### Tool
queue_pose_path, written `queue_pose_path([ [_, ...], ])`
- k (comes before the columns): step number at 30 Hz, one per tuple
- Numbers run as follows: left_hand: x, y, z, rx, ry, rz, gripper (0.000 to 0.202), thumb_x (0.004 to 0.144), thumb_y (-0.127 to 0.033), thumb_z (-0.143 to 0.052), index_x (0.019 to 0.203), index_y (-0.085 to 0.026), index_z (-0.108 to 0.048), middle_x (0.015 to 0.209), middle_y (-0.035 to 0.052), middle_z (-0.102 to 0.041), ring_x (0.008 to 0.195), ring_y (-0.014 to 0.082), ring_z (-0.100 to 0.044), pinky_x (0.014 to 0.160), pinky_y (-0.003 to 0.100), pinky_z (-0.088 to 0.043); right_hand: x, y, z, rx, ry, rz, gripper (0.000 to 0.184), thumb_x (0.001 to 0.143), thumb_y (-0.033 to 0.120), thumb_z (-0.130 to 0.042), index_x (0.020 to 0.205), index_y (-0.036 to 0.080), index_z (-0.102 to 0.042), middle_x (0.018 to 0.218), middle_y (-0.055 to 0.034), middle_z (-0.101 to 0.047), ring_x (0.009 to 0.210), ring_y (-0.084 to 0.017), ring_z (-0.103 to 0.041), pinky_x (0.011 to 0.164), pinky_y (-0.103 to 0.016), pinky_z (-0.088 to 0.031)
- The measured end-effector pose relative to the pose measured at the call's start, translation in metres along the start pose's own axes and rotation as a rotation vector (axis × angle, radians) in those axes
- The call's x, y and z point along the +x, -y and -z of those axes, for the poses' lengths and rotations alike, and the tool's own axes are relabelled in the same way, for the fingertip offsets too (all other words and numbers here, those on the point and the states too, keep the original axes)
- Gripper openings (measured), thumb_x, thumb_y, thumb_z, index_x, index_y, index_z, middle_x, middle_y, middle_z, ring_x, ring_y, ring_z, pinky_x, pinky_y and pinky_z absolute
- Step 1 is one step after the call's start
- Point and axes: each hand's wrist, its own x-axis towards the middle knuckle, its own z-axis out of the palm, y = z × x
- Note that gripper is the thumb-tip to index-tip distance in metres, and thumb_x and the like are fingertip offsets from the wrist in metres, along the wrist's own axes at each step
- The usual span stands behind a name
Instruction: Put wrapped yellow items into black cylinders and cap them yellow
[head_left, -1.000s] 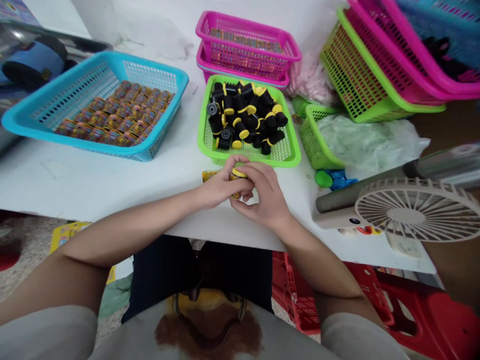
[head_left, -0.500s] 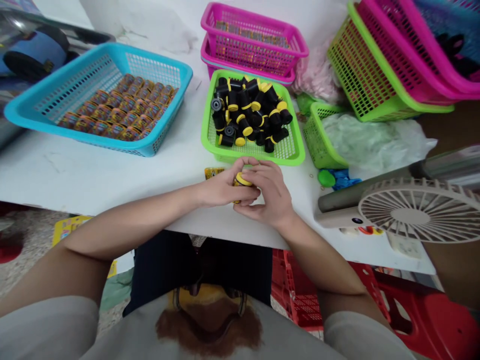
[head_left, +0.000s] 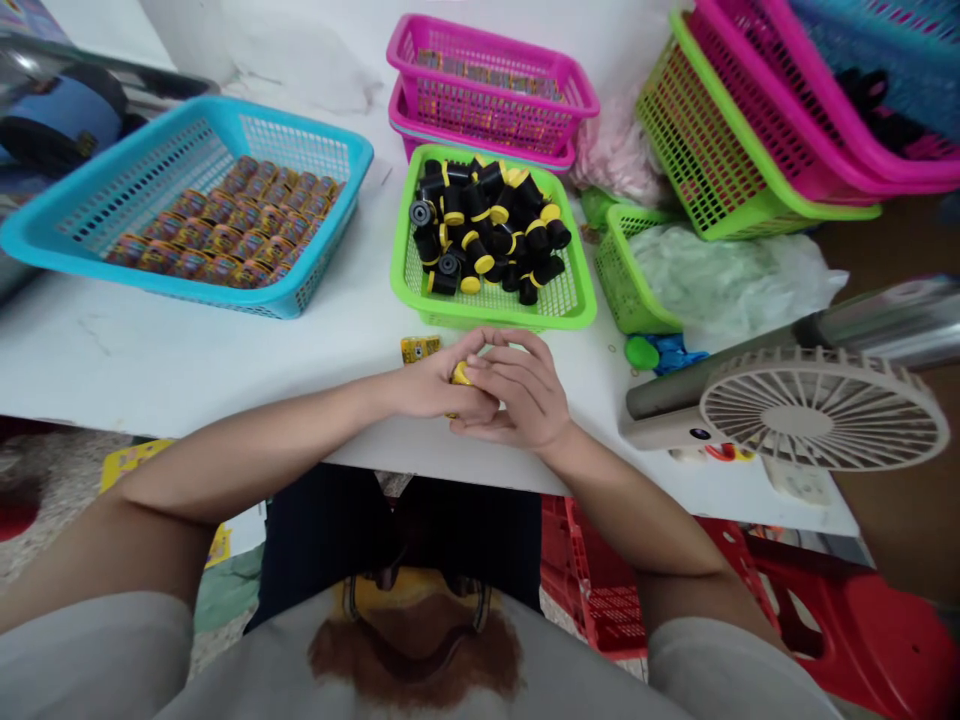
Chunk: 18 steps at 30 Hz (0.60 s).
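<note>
Over the front of the white table (head_left: 345,430), my left hand (head_left: 431,385) is closed around a small yellow-topped cylinder (head_left: 460,374), mostly covered by fingers. My right hand (head_left: 529,395) meets it from the other side, fingers bent and pressed against the piece. Just behind my left hand lies a small stack of printed yellow labels (head_left: 420,349). Beyond both hands stands a green basket (head_left: 491,314) holding many black cylinders with yellow caps (head_left: 480,225), heaped at random.
At left, a blue basket (head_left: 262,305) holds rows of small patterned cylinders (head_left: 225,240). Pink baskets (head_left: 487,110) are stacked at the back. On the right are a grey fan (head_left: 802,420), a small green basket (head_left: 645,300) with plastic bags, and tilted stacked baskets (head_left: 757,140).
Both hands have shifted slightly with the cylinder, whose yellow top now looks tilted and more covered by fingers. The whole view has moved a little as the head turned.
</note>
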Motion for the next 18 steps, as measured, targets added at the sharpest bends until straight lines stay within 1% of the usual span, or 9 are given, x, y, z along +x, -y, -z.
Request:
queue_pose_path([
  [3, 0.0, -0.001, 0.003, -0.014, 0.038, -0.018, 0.057, 0.08, -0.017, -0.076, 0.118, -0.026, -0.035, 0.07, -0.0126, -0.051, 0.049, 0.0052, -0.05, 0.046, 0.017, -0.043, -0.002, 0.003, 0.002, -0.022, 0.057, -0.018, 0.032, 0.097, 0.05, -0.065, 0.123, 0.031, -0.062, 0.105, -0.0006, -0.078, 0.098, -0.019, -0.073, 0.108, -0.046, -0.058],
  [5, 0.001, 0.0, 0.003, 0.021, 0.05, -0.051, 0.057, 0.082, -0.015, -0.074, 0.117, -0.027, -0.03, 0.066, -0.0149, -0.048, 0.047, 0.005, -0.047, 0.046, 0.016, -0.043, -0.005, 0.003, 0.003, -0.063, 0.048, -0.013, 0.03, 0.098, 0.05, -0.064, 0.122, 0.031, -0.062, 0.101, 0.0013, -0.077, 0.096, -0.018, -0.072, 0.111, -0.048, -0.055],
  [7, 0.002, 0.002, 0.0, 0.085, 0.027, -0.113, 0.059, 0.082, -0.013, -0.072, 0.116, -0.029, -0.027, 0.063, -0.017, -0.043, 0.045, 0.0046, -0.043, 0.045, 0.015, -0.039, -0.006, 0.003, 0.004, -0.106, 0.037, 0.013, 0.025, 0.101, 0.046, -0.061, 0.12, 0.03, -0.063, 0.097, 0.0023, -0.076, 0.094, -0.017, -0.07, 0.114, -0.05, -0.052],
  [8, 0.002, 0.003, -0.002, 0.126, -0.007, -0.154, 0.058, 0.082, -0.013, -0.072, 0.114, -0.029, -0.026, 0.062, -0.0175, -0.041, 0.044, 0.004, -0.041, 0.044, 0.014, -0.037, -0.007, 0.003, 0.004, -0.127, 0.035, 0.029, 0.024, 0.102, 0.043, -0.06, 0.12, 0.028, -0.063, 0.098, 0.0019, -0.075, 0.095, -0.017, -0.069, 0.115, -0.051, -0.051],
  [10, 0.003, 0.005, -0.006, 0.222, -0.118, -0.223, 0.058, 0.08, -0.013, -0.072, 0.113, -0.028, -0.026, 0.064, -0.0171, -0.039, 0.044, 0.0033, -0.038, 0.044, 0.013, -0.033, -0.007, 0.002, 0.004, -0.149, 0.026, 0.065, 0.023, 0.101, 0.036, -0.062, 0.12, 0.024, -0.064, 0.098, -0.0004, -0.074, 0.098, -0.018, -0.067, 0.117, -0.053, -0.048],
  [13, 0.005, 0.006, -0.009, 0.337, -0.273, -0.254, 0.056, 0.081, -0.015, -0.071, 0.112, -0.028, -0.026, 0.068, -0.0151, -0.04, 0.048, 0.0039, -0.039, 0.047, 0.015, -0.033, -0.006, 0.0, 0.001, -0.139, 0.011, 0.065, 0.026, 0.098, 0.032, -0.067, 0.122, 0.021, -0.065, 0.1, -0.0028, -0.072, 0.102, -0.019, -0.065, 0.123, -0.053, -0.042],
  [14, 0.005, 0.005, -0.008, 0.354, -0.308, -0.255, 0.056, 0.081, -0.016, -0.071, 0.112, -0.028, -0.026, 0.071, -0.0134, -0.044, 0.051, 0.0046, -0.043, 0.05, 0.016, -0.036, -0.006, -0.001, -0.001, -0.138, 0.009, 0.047, 0.028, 0.097, 0.032, -0.068, 0.124, 0.022, -0.064, 0.102, -0.0026, -0.073, 0.102, -0.019, -0.065, 0.125, -0.053, -0.04],
  [16, 0.006, 0.001, -0.006, 0.366, -0.354, -0.271, 0.059, 0.079, -0.02, -0.074, 0.111, -0.028, -0.026, 0.081, -0.0094, -0.052, 0.059, 0.0059, -0.051, 0.054, 0.018, -0.041, -0.005, -0.005, -0.003, -0.157, 0.014, -0.016, 0.035, 0.095, 0.033, -0.07, 0.128, 0.028, -0.062, 0.107, -0.0003, -0.074, 0.102, -0.02, -0.066, 0.127, -0.053, -0.038],
  [18, 0.006, -0.004, -0.002, 0.384, -0.381, -0.269, 0.062, 0.077, -0.024, -0.079, 0.11, -0.028, -0.026, 0.086, -0.0078, -0.054, 0.063, 0.0065, -0.055, 0.056, 0.019, -0.042, -0.005, -0.01, -0.003, -0.187, 0.024, -0.086, 0.042, 0.093, 0.034, -0.071, 0.133, 0.036, -0.057, 0.109, 0.0026, -0.075, 0.098, -0.02, -0.067, 0.125, -0.054, -0.039],
])
